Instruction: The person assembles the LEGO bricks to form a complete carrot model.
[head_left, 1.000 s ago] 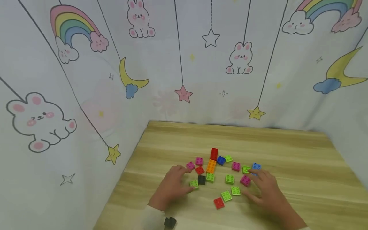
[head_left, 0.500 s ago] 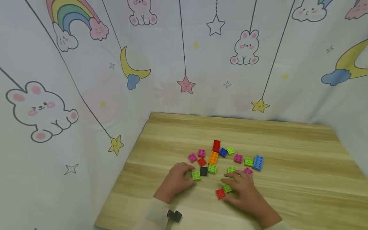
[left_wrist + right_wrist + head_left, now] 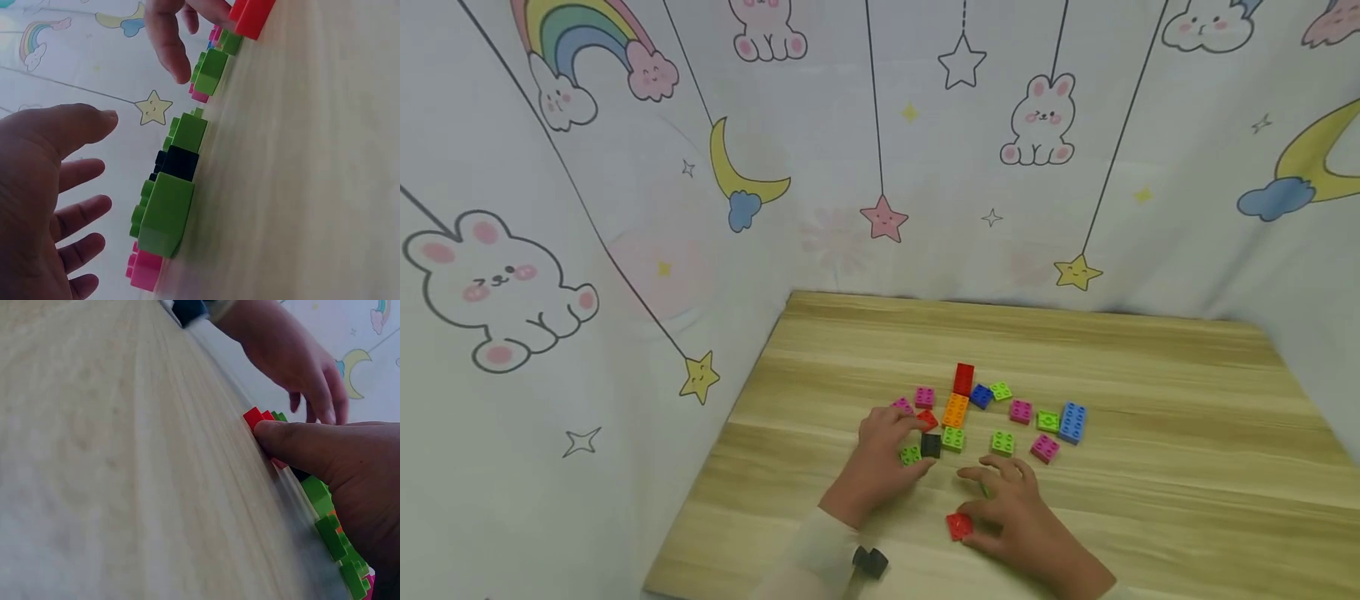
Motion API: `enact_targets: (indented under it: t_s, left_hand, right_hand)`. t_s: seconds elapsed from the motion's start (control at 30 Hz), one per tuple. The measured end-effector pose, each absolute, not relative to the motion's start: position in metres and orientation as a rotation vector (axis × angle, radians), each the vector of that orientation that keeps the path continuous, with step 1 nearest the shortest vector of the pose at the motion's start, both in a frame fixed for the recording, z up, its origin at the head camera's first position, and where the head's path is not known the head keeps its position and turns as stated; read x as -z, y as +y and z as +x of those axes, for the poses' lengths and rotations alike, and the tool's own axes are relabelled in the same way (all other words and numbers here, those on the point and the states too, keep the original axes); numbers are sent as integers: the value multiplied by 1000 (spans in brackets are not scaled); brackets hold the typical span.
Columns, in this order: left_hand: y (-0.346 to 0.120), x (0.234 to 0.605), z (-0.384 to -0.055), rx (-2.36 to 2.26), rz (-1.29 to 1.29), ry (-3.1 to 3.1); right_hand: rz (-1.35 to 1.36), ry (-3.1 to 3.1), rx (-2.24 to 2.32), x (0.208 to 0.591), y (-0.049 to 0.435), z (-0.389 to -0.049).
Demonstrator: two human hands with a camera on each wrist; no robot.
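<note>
My right hand [image 3: 1017, 515] pinches a red toy building brick [image 3: 958, 526] between thumb and finger at the front of the group. In the right wrist view the thumb [image 3: 294, 440] presses against that brick [image 3: 253, 417]. Partly under the right hand is a lime-green brick [image 3: 986, 490]. My left hand [image 3: 880, 457] hovers with parted, relaxed fingers around a lime-green brick [image 3: 911, 455] and a black brick [image 3: 930, 445]. Seen from the left wrist, its thumb and fingers [image 3: 81, 222] stand apart from the row of green, black and pink bricks.
Behind the hands lie an orange brick [image 3: 956, 411], a dark red brick [image 3: 964, 379], a dark blue brick [image 3: 981, 396] and several green and pink ones. A long blue brick [image 3: 1072, 422] is at the right. A patterned curtain [image 3: 835, 167] borders the wooden table [image 3: 1187, 417].
My right hand has come left from the pink and blue bricks, taken hold of the red brick and shifted it slightly left and nearer. The left hand has moved a little right, over the black brick.
</note>
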State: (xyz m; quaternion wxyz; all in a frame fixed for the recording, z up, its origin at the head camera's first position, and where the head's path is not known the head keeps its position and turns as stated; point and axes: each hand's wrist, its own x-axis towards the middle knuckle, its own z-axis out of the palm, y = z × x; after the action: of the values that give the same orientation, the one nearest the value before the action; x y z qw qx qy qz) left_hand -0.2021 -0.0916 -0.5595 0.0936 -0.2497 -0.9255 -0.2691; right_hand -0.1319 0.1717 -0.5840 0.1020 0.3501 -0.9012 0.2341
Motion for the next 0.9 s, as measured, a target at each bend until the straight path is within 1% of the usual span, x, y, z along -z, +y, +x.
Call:
enact_targets:
  t_s: [0.17,0.3,0.47,0.57,0.7,0.8,0.9]
  left_hand:
    - [-59,546,-228,686,-661,-2810]
    - [-29,540,-247,471,-554,-2939]
    - [-5,540,-259,193,-478,-3068]
    - [1,539,-261,179,-483,-3067]
    - [-5,527,-257,312,-554,-2988]
    - [-16,512,-245,472,-686,-2908]
    - [-29,502,-225,583,-866,-2885]
  right_hand:
    - [1024,-2639,-728,583,170,-129]
    - [1040,-2577,-715,587,170,-129]
    - [1055,-2534,-707,589,168,-130]
    - [1019,-2575,-688,589,170,-132]
    - [919,-2638,-658,589,176,-137]
    - [841,-2668,-646,590,183,-141]
    - [803,-2670,-642,590,187,-144]
